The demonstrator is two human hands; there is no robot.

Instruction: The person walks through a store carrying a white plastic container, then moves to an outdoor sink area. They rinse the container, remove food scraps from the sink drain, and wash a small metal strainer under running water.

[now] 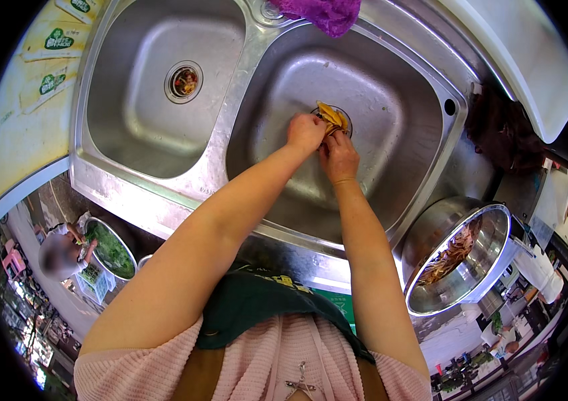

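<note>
My left hand [307, 133] and my right hand [339, 156] meet low in the right basin of a stainless-steel double sink [289, 215]. Between their fingers is a small bunch of yellow and brown food pieces [333, 117], which look soft and leaf-like; their exact kind cannot be told. Both hands grip the bunch, my left at its left side and my right from below. They are over the basin's drain [348, 126], whose ring shows partly behind the pieces. My fingertips are partly hidden.
The left basin's drain strainer [184, 82] holds scraps. A purple cloth [326, 15] hangs over the back rim. At right, a steel bowl [489, 260] contains brown strips [452, 253]. Lower left, another person [63, 250] handles greens in a large basin [111, 248].
</note>
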